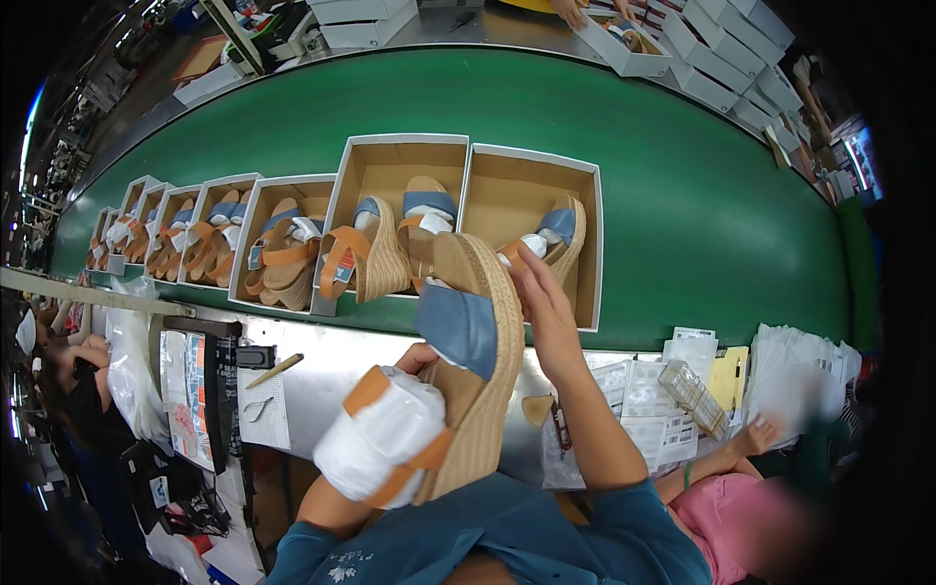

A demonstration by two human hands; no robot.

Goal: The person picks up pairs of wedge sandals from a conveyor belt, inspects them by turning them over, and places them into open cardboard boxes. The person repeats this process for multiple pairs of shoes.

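Note:
A wedge sandal (478, 385) with a blue toe band, orange straps and a woven rope sole is held up, tilted, in front of me. White wrapping (390, 429) fills its ankle strap. My left hand (417, 359) grips the sandal from behind, with most of the fingers hidden by it. My right hand (546, 310) has its fingers stretched out along the toe end of the sole; whether they touch it is hard to tell. Just beyond, another sandal (564, 229) lies in an open shoebox (502, 180). The box to its left (400, 151) holds a pair of similar sandals.
More open boxes of sandals (283, 239) line the green belt (682, 214) leftward. Papers (648, 390), a yellow sheet (726, 375) and plastic bags (795, 366) lie at right. A co-worker in pink (726, 512) sits there; another person's hands (570, 14) hold a box across the belt.

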